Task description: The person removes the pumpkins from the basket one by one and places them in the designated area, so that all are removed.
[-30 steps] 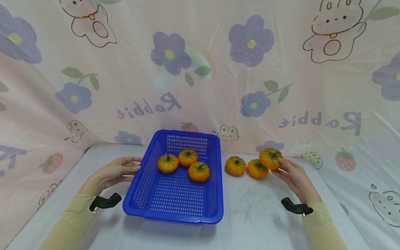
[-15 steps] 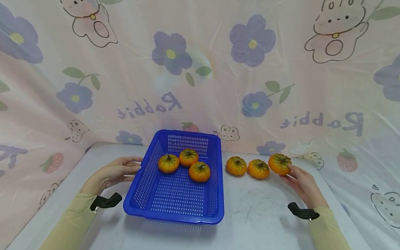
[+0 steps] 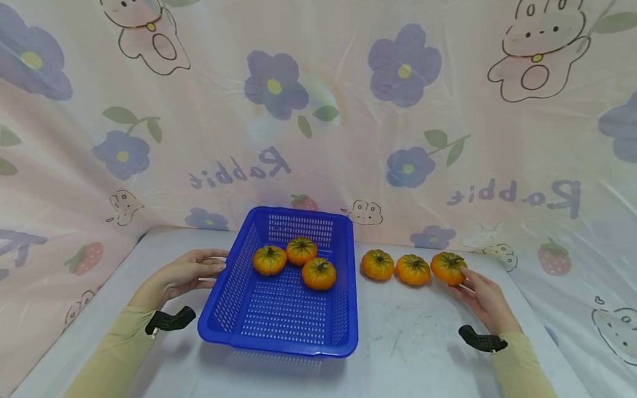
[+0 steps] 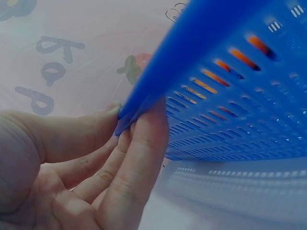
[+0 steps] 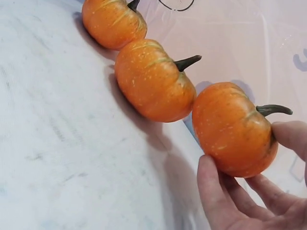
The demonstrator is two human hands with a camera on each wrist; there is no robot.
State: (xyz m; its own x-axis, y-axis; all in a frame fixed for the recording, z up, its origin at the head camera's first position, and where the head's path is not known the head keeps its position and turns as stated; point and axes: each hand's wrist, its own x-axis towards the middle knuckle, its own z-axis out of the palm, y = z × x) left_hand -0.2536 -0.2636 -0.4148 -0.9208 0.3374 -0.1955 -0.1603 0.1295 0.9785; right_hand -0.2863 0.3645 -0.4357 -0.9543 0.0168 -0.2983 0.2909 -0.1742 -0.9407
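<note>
My left hand [image 3: 186,273] pinches the left rim of a blue plastic basket [image 3: 280,346]; in the left wrist view the thumb [image 4: 81,134] lies on one side of the rim and the fingers on the other. Inside the basket sit three small orange pumpkins, one left [image 3: 269,261], one at the back [image 3: 301,251] and one right [image 3: 319,274]. My right hand [image 3: 486,300] holds another small pumpkin [image 5: 232,129] between thumb and fingers, its dark stem pointing right. That pumpkin is at the right end of a row, beside a middle pumpkin [image 3: 413,270] and a left one [image 3: 377,265].
The white table [image 3: 395,365] carries the basket and the row of pumpkins. Behind it hangs a pink curtain [image 3: 333,151] printed with flowers and rabbits, close to the back edge. A black wrist strap device [image 3: 171,320] is on each arm.
My right hand has moved the held pumpkin right and down, from above the middle pumpkin to the right end of the row. The left hand and basket stay in place.
</note>
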